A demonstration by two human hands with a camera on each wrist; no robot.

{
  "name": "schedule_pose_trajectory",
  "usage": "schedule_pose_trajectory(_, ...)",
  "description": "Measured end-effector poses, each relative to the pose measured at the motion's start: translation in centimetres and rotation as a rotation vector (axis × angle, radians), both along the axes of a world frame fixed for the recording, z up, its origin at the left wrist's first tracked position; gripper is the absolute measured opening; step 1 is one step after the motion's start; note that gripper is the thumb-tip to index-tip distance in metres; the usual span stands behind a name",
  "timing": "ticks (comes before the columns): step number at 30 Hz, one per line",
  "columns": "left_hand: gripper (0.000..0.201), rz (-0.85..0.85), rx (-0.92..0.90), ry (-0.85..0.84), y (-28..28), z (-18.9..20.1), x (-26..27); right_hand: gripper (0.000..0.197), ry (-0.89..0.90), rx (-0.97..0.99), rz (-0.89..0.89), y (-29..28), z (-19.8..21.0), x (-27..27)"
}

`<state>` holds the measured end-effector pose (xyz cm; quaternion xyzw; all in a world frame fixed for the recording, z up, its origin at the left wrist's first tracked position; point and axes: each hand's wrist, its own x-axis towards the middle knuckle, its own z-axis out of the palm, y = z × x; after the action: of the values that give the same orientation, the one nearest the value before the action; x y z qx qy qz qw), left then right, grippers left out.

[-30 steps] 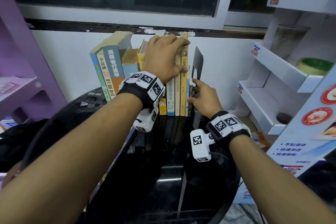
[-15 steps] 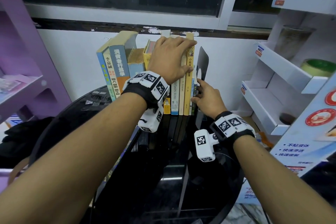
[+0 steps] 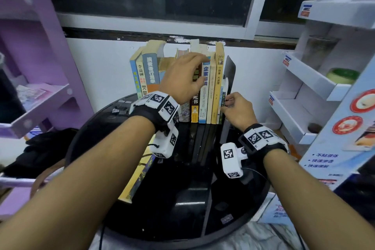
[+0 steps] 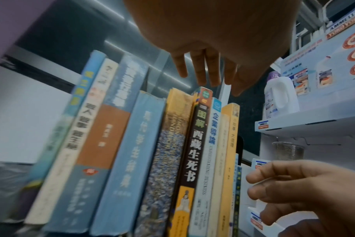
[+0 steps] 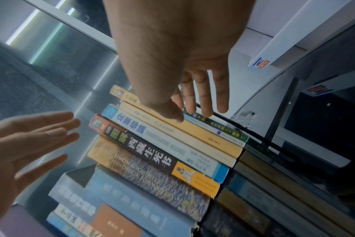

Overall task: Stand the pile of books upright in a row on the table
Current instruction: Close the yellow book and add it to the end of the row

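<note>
A row of books [image 3: 205, 91] stands upright at the back of the round black table [image 3: 182, 209], spines toward me, against the wall. My left hand [image 3: 199, 71] hovers in front of the upper spines with straight, spread fingers; the left wrist view shows that hand [image 4: 217, 80] apart from the book tops [image 4: 201, 94]. Low at the row's right end, my right hand [image 3: 226, 104] touches the spines of the thin books [image 3: 222, 97] with its fingertips [image 5: 204, 112]. A black bookend [image 3: 230, 71] stands just right of them. One more book [image 3: 138, 176] lies flat under my left forearm.
A white display rack [image 3: 304, 91] stands close on the right, holding a green-rimmed bowl [image 3: 343, 75]. Purple shelving [image 3: 40, 103] stands on the left. Small dark bits [image 3: 121, 109] lie at the table's back left. A window runs above the books.
My left hand has come off the tops of the books and drawn back toward me, fingers spread. The right hand stays at the row's right end.
</note>
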<state>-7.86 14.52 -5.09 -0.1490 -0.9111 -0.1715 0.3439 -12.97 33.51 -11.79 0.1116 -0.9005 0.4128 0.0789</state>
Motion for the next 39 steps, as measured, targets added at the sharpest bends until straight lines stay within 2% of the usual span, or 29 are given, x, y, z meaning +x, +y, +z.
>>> schedule_pose_trajectory(3,0.040,0.005,0.058,-0.029,-1.8,-0.9,2.3,0.027,-0.017,-0.018,-0.017,-0.9,0.0,1.4)
schedule_pose_trajectory(6,0.036,0.074,0.073,-0.081,-4.3,-2.2,4.5,0.038,-0.078,0.045,0.036,-2.8,0.0,2.9)
schedule_pose_trajectory(11,0.044,0.257,0.075,-0.343,-8.2,-4.2,7.7,0.054,-0.210,0.211,0.176,-6.7,0.0,5.3)
schedule_pose_trajectory(16,0.057,0.349,0.187,-0.578,-11.3,-6.3,9.8,0.067,-0.306,0.342,0.312,-10.4,-0.6,7.3)
schedule_pose_trajectory(22,0.063,0.412,0.304,-0.899,-12.8,-8.1,11.2,0.086,-0.404,0.419,0.353,-13.4,-1.5,8.5)
schedule_pose_trajectory(25,0.074,0.460,0.319,-1.001,-13.0,-9.2,11.5,0.095,-0.426,0.442,0.333,-14.2,-1.9,8.7)
schedule_pose_trajectory(31,0.086,0.516,0.233,-1.071,-12.5,-9.2,11.7,0.098,-0.400,0.517,0.317,-14.8,-2.4,8.9)
schedule_pose_trajectory(35,0.094,0.538,0.235,-1.024,-12.6,-9.9,11.7,0.084,-0.348,0.600,0.299,-15.0,-2.7,9.1)
schedule_pose_trajectory(39,0.097,0.535,0.293,-0.997,-13.0,-10.0,11.9,0.076,-0.421,0.546,0.284,-14.9,-2.9,9.2)
